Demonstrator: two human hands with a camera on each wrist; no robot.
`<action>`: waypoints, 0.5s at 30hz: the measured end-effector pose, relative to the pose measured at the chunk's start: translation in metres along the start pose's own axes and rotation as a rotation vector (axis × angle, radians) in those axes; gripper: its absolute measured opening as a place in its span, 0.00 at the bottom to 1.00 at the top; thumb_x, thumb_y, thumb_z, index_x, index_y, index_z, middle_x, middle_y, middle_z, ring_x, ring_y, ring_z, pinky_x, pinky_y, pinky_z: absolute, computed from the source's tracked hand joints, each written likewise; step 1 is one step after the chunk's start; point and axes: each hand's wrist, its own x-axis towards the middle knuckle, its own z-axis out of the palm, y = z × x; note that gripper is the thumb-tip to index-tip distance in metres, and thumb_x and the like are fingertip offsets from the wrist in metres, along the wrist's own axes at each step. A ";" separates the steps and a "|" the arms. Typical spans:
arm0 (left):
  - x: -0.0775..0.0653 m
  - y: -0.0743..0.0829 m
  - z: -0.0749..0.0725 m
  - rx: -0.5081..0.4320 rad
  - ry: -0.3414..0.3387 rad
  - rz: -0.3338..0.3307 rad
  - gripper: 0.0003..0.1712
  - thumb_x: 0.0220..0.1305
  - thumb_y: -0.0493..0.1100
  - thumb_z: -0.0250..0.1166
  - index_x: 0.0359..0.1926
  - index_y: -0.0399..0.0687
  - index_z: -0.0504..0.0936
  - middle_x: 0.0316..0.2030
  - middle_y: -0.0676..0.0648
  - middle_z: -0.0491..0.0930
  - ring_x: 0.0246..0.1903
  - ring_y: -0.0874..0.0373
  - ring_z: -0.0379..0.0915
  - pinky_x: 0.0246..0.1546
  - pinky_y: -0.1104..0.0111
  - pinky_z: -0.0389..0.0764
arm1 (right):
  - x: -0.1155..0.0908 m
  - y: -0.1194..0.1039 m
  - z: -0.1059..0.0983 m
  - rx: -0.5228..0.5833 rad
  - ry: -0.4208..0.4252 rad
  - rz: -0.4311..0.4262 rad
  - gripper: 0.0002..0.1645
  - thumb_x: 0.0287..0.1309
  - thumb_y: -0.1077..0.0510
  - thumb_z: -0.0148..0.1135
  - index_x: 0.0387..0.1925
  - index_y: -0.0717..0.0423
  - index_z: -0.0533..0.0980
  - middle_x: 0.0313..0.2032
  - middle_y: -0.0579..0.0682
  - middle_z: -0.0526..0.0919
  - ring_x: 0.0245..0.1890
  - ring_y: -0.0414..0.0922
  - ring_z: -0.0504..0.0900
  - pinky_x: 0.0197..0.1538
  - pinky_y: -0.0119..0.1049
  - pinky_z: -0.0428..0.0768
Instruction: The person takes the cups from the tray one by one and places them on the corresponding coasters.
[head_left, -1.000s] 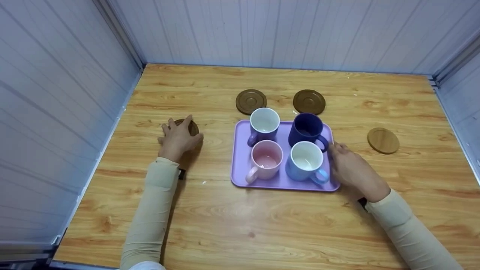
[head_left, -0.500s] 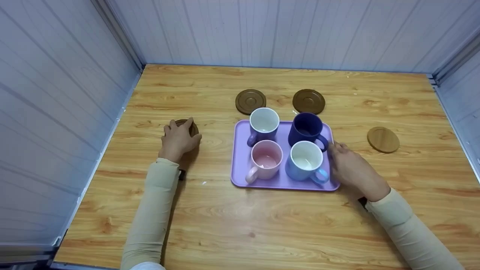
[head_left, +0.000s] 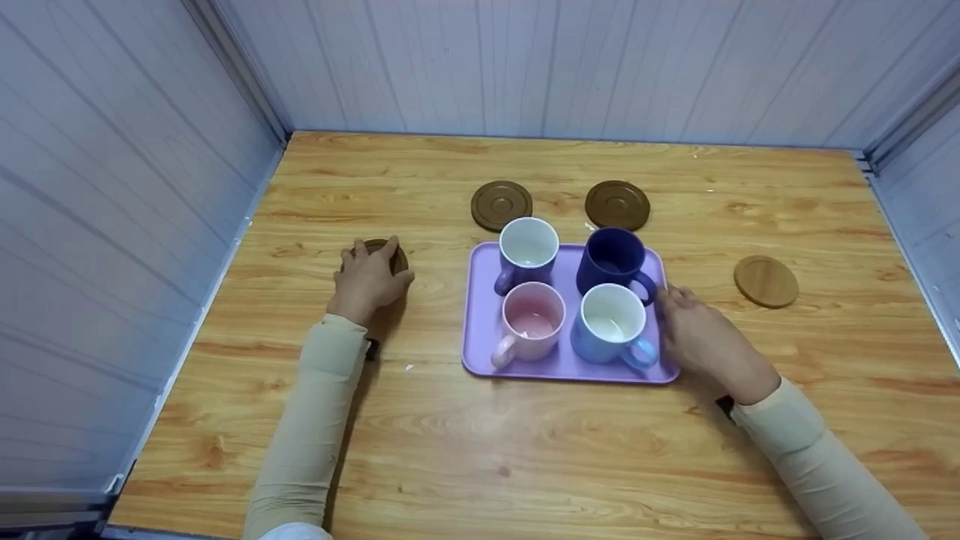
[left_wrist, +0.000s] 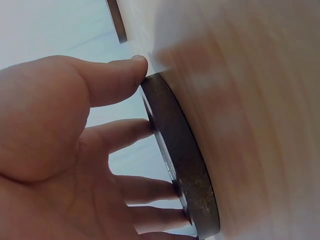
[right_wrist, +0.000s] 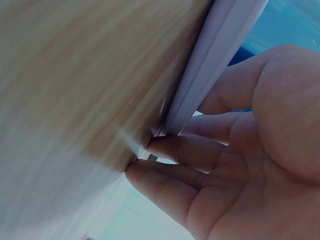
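My left hand point(head_left: 366, 283) holds a dark brown round coaster point(head_left: 400, 261) on the table, left of the tray. In the left wrist view, the thumb meets the coaster's point(left_wrist: 182, 150) near edge and the fingertips touch its upper face, spread across it. My right hand point(head_left: 705, 334) grips the right edge of the purple tray point(head_left: 480, 330). In the right wrist view, the thumb and forefinger reach over the tray rim point(right_wrist: 212, 65); the other fingers meet its outer edge and the table. Upright on the tray stand a pink mug point(head_left: 534, 322), light blue mug point(head_left: 611, 322), navy mug point(head_left: 613, 259) and white-lined purple mug point(head_left: 529, 247).
Two dark brown coasters, one at left point(head_left: 501, 204) and one at right point(head_left: 617, 204), lie behind the tray. A lighter wooden coaster point(head_left: 766, 281) lies to its right. Pale panel walls point(head_left: 525, 67) enclose the back and sides of the wooden table point(head_left: 465, 465).
My left hand has moved slightly right, and the coaster under it has slid right too. Its fingers have drawn in a little. The right hand, tray and mugs have stayed put.
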 end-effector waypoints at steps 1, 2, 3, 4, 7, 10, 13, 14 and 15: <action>0.001 0.002 0.000 0.000 -0.006 0.004 0.43 0.77 0.59 0.54 0.84 0.56 0.50 0.78 0.22 0.33 0.76 0.19 0.29 0.67 0.24 0.50 | 0.000 0.000 -0.001 -0.002 -0.001 0.001 0.35 0.69 0.64 0.47 0.74 0.76 0.59 0.68 0.79 0.65 0.68 0.78 0.65 0.67 0.70 0.67; 0.002 0.003 0.000 0.000 -0.010 0.007 0.43 0.77 0.59 0.54 0.84 0.56 0.49 0.78 0.22 0.33 0.76 0.20 0.28 0.67 0.24 0.50 | 0.000 0.000 -0.001 -0.002 -0.002 0.001 0.35 0.69 0.64 0.47 0.74 0.76 0.59 0.68 0.79 0.65 0.68 0.78 0.65 0.67 0.70 0.67; 0.003 0.005 -0.001 0.002 -0.014 0.010 0.43 0.77 0.60 0.54 0.84 0.56 0.49 0.78 0.22 0.33 0.76 0.20 0.28 0.67 0.24 0.50 | 0.000 0.000 -0.001 -0.004 -0.003 0.000 0.35 0.69 0.64 0.47 0.74 0.76 0.59 0.68 0.79 0.65 0.68 0.78 0.65 0.67 0.70 0.67; 0.004 0.007 -0.001 0.006 -0.018 0.012 0.43 0.77 0.60 0.54 0.84 0.56 0.49 0.78 0.22 0.33 0.76 0.19 0.28 0.67 0.24 0.51 | 0.000 0.000 -0.002 -0.003 -0.005 -0.001 0.35 0.69 0.64 0.47 0.74 0.76 0.59 0.68 0.79 0.65 0.68 0.78 0.65 0.66 0.70 0.67; 0.009 0.012 -0.001 0.008 -0.028 0.020 0.43 0.76 0.59 0.55 0.84 0.56 0.49 0.78 0.22 0.33 0.76 0.19 0.28 0.67 0.23 0.49 | 0.000 0.000 -0.002 0.002 -0.003 -0.005 0.34 0.69 0.64 0.47 0.73 0.76 0.60 0.68 0.79 0.65 0.68 0.77 0.65 0.67 0.70 0.68; 0.015 0.016 -0.001 0.011 -0.027 0.024 0.43 0.76 0.59 0.56 0.84 0.57 0.51 0.78 0.22 0.34 0.76 0.19 0.29 0.68 0.24 0.47 | 0.000 0.000 -0.001 0.006 0.005 -0.009 0.34 0.69 0.64 0.47 0.72 0.76 0.61 0.68 0.79 0.66 0.68 0.77 0.66 0.66 0.69 0.68; 0.020 0.021 -0.002 0.025 -0.034 0.026 0.43 0.75 0.59 0.57 0.83 0.58 0.51 0.78 0.22 0.34 0.76 0.20 0.30 0.69 0.26 0.48 | 0.000 0.001 0.000 0.002 0.014 -0.015 0.33 0.69 0.64 0.47 0.72 0.77 0.61 0.68 0.80 0.66 0.68 0.77 0.66 0.65 0.70 0.69; 0.022 0.023 -0.002 0.030 -0.041 0.027 0.44 0.75 0.59 0.57 0.83 0.58 0.51 0.78 0.23 0.34 0.76 0.21 0.30 0.70 0.26 0.48 | 0.000 0.001 0.000 -0.002 0.017 -0.018 0.33 0.69 0.64 0.47 0.72 0.78 0.61 0.67 0.80 0.66 0.67 0.77 0.66 0.65 0.70 0.69; 0.024 0.024 -0.003 0.034 -0.051 0.030 0.44 0.75 0.59 0.57 0.83 0.58 0.51 0.78 0.23 0.34 0.76 0.21 0.29 0.70 0.26 0.49 | 0.000 0.001 0.000 -0.007 0.023 -0.020 0.33 0.69 0.64 0.47 0.71 0.78 0.61 0.67 0.80 0.67 0.67 0.77 0.67 0.64 0.71 0.70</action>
